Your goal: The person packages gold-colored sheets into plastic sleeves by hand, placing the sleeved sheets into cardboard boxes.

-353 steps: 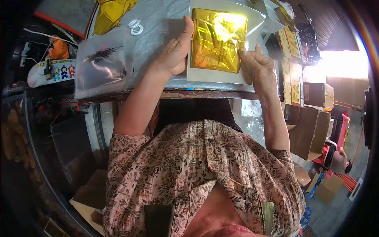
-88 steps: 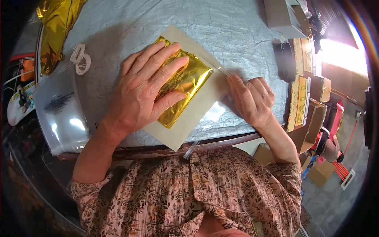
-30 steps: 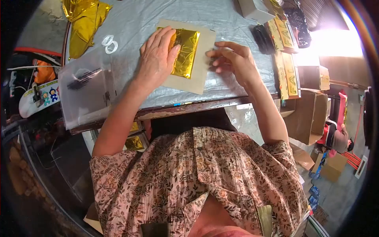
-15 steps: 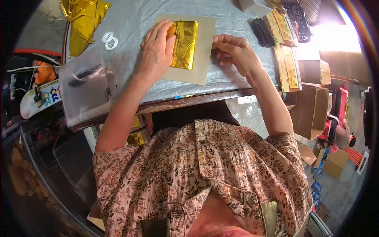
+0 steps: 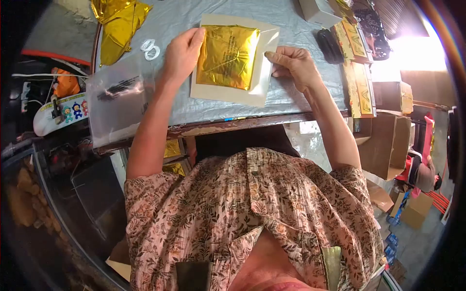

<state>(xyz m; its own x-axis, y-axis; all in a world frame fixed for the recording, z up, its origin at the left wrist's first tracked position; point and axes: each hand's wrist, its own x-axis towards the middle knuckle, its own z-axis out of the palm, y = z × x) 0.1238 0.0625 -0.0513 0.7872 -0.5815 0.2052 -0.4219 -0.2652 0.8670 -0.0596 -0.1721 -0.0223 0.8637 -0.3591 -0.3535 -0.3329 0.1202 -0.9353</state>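
Observation:
A square gold foil packet (image 5: 227, 60) with dark print lies flat on a larger beige card (image 5: 264, 72), over the table. My left hand (image 5: 184, 56) grips the left side of the card, its thumb along the upper left edge of the packet and its other fingers mostly hidden. On the opposite side my right hand (image 5: 296, 68) pinches the card's right edge between thumb and fingers. Light glints off the card's upper right part and the packet's right edge.
Left on the table (image 5: 182, 114) are a clear plastic bag (image 5: 116, 109), white rings (image 5: 150, 49) and crumpled gold foil (image 5: 119, 31). A black case (image 5: 330, 46), a white box (image 5: 318, 12) and printed boxes (image 5: 359, 87) stand right. Beyond them are cardboard boxes (image 5: 386, 145) and another person (image 5: 422, 172).
My left hand has shifted from lying over the packet to its left edge, so more gold foil shows. My right hand now pinches the card, which has tilted and catches light.

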